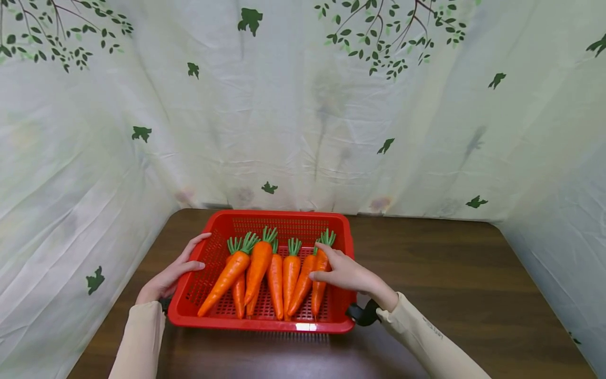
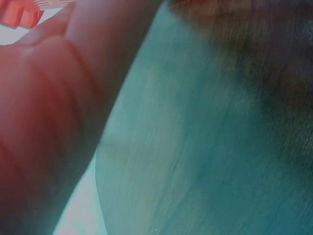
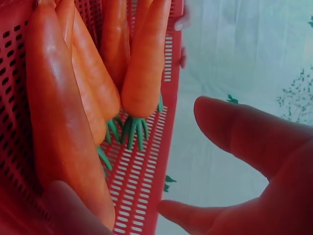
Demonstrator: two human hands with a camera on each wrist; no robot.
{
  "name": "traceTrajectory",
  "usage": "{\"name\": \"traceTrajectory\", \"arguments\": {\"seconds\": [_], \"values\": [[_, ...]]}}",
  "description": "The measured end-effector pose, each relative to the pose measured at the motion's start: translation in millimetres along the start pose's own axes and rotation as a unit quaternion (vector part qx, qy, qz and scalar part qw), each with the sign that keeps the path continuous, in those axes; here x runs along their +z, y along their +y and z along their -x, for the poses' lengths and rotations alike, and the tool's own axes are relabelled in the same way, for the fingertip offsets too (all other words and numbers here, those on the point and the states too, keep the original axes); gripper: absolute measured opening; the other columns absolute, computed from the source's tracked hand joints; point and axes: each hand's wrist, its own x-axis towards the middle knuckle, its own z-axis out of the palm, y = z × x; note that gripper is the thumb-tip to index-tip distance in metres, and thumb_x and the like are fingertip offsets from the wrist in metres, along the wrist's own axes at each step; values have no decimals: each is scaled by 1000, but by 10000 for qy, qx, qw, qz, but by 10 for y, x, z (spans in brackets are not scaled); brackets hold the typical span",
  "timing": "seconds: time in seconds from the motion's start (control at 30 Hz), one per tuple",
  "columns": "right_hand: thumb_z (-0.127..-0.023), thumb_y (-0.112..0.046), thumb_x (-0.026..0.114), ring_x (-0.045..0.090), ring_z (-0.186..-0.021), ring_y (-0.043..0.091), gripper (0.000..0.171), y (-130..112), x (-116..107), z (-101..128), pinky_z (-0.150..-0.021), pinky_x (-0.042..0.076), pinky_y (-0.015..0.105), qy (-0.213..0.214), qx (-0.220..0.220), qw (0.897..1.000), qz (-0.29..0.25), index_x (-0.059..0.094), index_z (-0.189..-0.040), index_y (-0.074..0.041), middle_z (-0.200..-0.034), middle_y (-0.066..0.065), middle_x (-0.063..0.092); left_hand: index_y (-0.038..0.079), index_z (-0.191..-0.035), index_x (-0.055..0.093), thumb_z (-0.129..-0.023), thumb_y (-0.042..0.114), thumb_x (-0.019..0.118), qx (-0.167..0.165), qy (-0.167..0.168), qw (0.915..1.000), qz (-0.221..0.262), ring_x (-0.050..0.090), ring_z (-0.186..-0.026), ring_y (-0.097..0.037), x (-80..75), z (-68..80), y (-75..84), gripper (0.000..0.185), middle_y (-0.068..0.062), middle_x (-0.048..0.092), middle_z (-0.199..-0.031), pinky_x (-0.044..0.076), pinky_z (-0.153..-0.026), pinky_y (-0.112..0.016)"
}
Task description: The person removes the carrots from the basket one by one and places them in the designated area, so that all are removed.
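At lower centre, the right hand [image 1: 347, 273] lays relaxed fingers on the rightmost orange plastic carrot [image 1: 320, 279] in the red slotted plastic basket [image 1: 347, 237]; the left hand [image 1: 170, 276] steadies the rim, fingers straight. Closing round the carrot looks like the next need.

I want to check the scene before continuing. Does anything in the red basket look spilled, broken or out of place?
Nothing stands out. The carrots all lie inside the red basket, green tops toward the far wall, a few overlapping. The left hand rests on the basket's left rim; the right hand touches the rightmost carrot. Nothing has spilled onto the table.
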Motion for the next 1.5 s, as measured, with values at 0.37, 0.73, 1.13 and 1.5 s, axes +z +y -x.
{"name": "traceTrajectory", "arguments": {"seconds": [0.37,0.73,1.13,1.5], "values": [[-87,-30,67,37,-124,34,77,34,13,-168,-97,38,50,-116,236,9996,71,29,-147,0,-139,23,41,33,-148,11,-96,4,44,-38,29,10000,71,49,-113,-30,35,-10,0,68,-21,8,-139,48,-83,-54],[-84,-23,70,39,-118,35,82,-8,52,-265,-79,50,40,-386,692,9956,-490,24,-149,0,-146,29,23,32,-148,11,-96,5,42,40,30,10000,31,49,-113,-28,27,26,6,67,-20,9,-138,49,-83,-52],[-79,-17,75,40,-100,31,73,47,67,-284,-80,43,38,3,333,9994,-133,41,-141,0,-122,24,32,34,-147,12,-96,5,43,-55,109,9999,65,48,-113,-29,47,9,-5,67,-22,9,-138,48,-84,-53],[-78,-10,75,47,-91,26,61,56,105,-243,-73,51,37,203,137,9961,-843,51,-134,-5,-117,19,35,34,-148,11,-95,5,43,-53,124,9999,55,47,-114,-30,47,9,-8,69,-21,9,-139,48,-84,-54]]}}
